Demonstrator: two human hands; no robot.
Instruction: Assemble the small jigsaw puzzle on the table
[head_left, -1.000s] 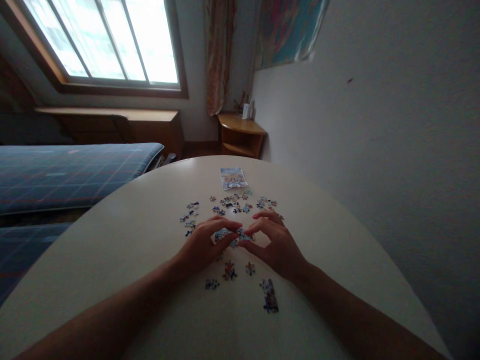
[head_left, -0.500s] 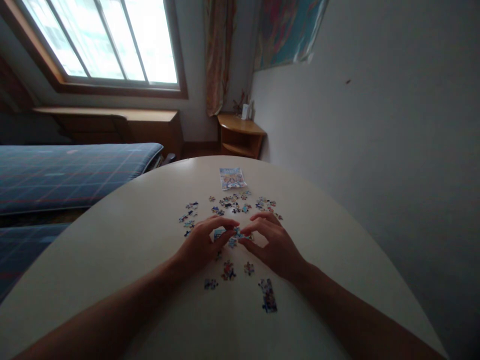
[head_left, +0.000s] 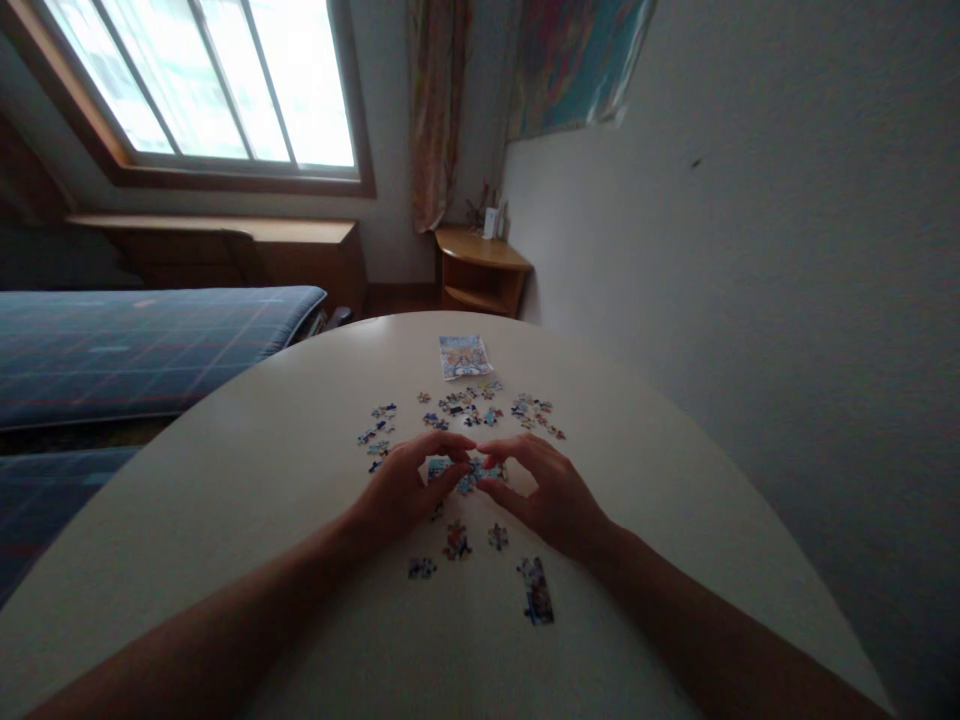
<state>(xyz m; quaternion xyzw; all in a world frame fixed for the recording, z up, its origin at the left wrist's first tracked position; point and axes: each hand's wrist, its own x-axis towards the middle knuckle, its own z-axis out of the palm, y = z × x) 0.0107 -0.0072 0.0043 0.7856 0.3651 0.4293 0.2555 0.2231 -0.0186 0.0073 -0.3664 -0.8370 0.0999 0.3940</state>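
On the white table, my left hand [head_left: 412, 480] and my right hand [head_left: 555, 490] face each other with curved fingers. Between them lies a small joined cluster of blue and light jigsaw puzzle pieces [head_left: 466, 482]. The thumb and fingertips of each hand close on this cluster from either side, partly covering it. Nearer to me lie a reddish puzzle clump [head_left: 457, 541], a single puzzle piece [head_left: 498, 537], a dark puzzle piece pair [head_left: 422, 569] and a joined puzzle strip [head_left: 537, 592].
Loose puzzle pieces [head_left: 465, 405] spread beyond my hands, with more pieces at the left [head_left: 377, 430] and right [head_left: 534, 409]. A printed picture sheet [head_left: 464, 357] lies toward the far edge of the round table [head_left: 300, 430]. A bed [head_left: 150, 350] stands left, a wall right.
The right hand's fingers have drawn down and together, its index fingertip now close to the left fingertips. My left hand has barely moved. The loose pieces stay put.
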